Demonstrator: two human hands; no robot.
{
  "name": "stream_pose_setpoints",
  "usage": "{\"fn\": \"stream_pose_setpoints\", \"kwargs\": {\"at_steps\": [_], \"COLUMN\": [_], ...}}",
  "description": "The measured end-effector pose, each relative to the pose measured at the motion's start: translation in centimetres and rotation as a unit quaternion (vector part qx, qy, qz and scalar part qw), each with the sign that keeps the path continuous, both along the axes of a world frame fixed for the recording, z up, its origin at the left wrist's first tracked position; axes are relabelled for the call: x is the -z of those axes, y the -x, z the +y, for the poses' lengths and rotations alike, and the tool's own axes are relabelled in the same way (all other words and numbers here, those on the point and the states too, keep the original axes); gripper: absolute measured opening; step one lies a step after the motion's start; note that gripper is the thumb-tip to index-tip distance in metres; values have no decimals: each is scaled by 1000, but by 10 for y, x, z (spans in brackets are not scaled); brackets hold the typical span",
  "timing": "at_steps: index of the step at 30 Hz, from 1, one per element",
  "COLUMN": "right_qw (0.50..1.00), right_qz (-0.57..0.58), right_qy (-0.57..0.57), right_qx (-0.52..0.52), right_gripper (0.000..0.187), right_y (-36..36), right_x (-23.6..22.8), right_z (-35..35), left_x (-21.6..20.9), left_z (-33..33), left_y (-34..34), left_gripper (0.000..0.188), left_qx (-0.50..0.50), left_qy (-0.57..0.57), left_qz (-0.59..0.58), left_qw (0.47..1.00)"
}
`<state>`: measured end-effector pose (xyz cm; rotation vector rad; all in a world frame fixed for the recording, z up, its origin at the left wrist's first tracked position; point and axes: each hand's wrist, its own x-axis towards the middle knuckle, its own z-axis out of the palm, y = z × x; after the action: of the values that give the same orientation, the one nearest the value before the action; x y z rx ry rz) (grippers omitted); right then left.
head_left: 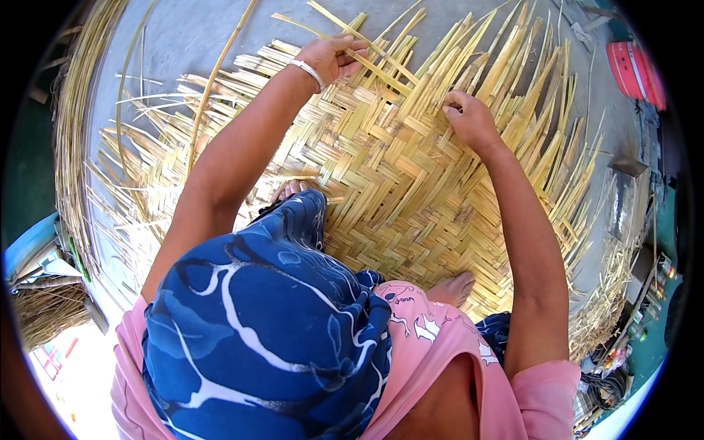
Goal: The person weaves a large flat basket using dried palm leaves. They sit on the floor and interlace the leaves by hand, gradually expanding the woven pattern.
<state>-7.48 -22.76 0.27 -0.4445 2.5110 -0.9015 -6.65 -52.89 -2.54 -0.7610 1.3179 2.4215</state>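
Observation:
A half-woven mat [389, 169] of flat, pale yellow-green strips, bamboo-like, lies on the floor under me. Loose strip ends fan out along its far and side edges. At the far edge, my left hand [334, 59], with a white bangle on the wrist, is closed on a long bamboo strip [381, 73] that slants across other strips. My right hand [471, 121] is just right of it, low over the weave. Its thumb and forefinger are pinched together by the upright strips; whatever lies between them is hidden. My bare feet [456, 287] rest on the mat.
A bundle of long thin stalks [77, 139] runs along the left side. Grey floor [183, 37] shows beyond the mat. A red object with a pale stripe [636, 75] sits at the far right. Straw scraps [605, 308] and clutter lie along the right edge.

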Motion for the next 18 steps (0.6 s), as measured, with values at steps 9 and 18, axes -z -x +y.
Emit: {"fn": "stream_pose_setpoints", "kwargs": {"at_steps": [9,18], "right_qw": [1000,997], "right_qz": [-1,56], "right_qy": [-18,-40], "right_qx": [-24,-45], "right_gripper": [15,14], "right_y": [5,-1], "right_x": [4,-2], "right_z": [2,-3], "left_x": [12,7], "left_z": [1,-8], "left_y": [10,18], "left_gripper": [24,23], "left_qx": [-94,-163], "left_qy": [21,-14], "left_qz": [12,-28], "left_qw": [995,986]}}
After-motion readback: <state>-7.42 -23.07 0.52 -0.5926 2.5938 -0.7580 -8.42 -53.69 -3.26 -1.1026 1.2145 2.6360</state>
